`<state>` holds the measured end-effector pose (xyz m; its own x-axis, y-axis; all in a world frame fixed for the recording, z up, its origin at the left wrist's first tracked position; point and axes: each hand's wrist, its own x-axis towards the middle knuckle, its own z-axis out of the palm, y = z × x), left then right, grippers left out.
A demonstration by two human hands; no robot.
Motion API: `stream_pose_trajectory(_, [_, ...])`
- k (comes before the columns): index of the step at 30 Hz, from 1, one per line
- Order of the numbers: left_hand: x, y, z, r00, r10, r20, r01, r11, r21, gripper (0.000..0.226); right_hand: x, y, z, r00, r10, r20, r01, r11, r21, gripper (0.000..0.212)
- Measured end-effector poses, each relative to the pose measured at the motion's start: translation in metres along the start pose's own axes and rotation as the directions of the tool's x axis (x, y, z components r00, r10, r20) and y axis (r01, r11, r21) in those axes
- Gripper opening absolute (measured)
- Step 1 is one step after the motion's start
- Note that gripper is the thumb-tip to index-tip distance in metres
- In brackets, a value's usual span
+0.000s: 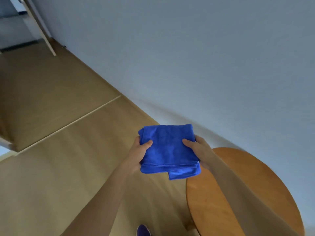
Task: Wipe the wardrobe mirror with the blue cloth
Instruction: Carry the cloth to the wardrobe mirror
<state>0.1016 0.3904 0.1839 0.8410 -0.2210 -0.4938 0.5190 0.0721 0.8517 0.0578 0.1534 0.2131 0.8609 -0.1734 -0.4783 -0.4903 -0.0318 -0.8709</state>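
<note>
A folded blue cloth (168, 150) is held in front of me above the floor, level with the edge of a round table. My left hand (139, 153) grips its left edge with the thumb on top. My right hand (198, 149) grips its right edge the same way. A loose flap of the cloth hangs down at the lower right. No wardrobe mirror is in view.
A round orange wooden table (247, 193) stands at the lower right, under my right forearm. A plain pale wall (204, 65) fills the right and top. Wooden floor (59, 116) stretches left, with a white door frame (42, 31) at the far upper left. A shoe tip (143, 230) shows at the bottom.
</note>
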Motion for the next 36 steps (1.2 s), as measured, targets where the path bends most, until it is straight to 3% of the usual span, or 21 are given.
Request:
stream_pose_trajectory(11, [-0.045,0.041,-0.156,0.923,0.157,-0.35,-0.204,0.974,-0.1,0.032,0.036,-0.074,0.176,0.933,-0.131,0.334,0.221,0.944,-0.244,0.038])
stream_pose_trajectory(15, [-0.049,0.056,-0.197,0.878,0.139,-0.457,-0.214,0.97,-0.115,0.032,0.054,-0.095,0.232,0.911,-0.151,0.384,0.26,0.932,-0.252,0.016])
stream_pose_trajectory(18, [-0.047,0.068,-0.225,0.842,0.117,-0.526,-0.205,0.972,-0.111,0.035,0.07,-0.106,0.269,0.891,-0.148,0.429,0.28,0.923,-0.264,0.016])
stream_pose_trajectory(27, [0.018,0.121,-0.296,0.763,0.067,-0.643,-0.234,0.956,-0.177,0.022,0.167,-0.171,0.36,0.81,-0.088,0.58,0.278,0.928,-0.248,0.024])
stream_pose_trajectory(36, [0.106,0.201,-0.352,0.701,0.088,-0.708,-0.317,0.928,-0.198,0.026,0.282,-0.255,0.432,0.76,-0.069,0.647,0.325,0.902,-0.285,0.028])
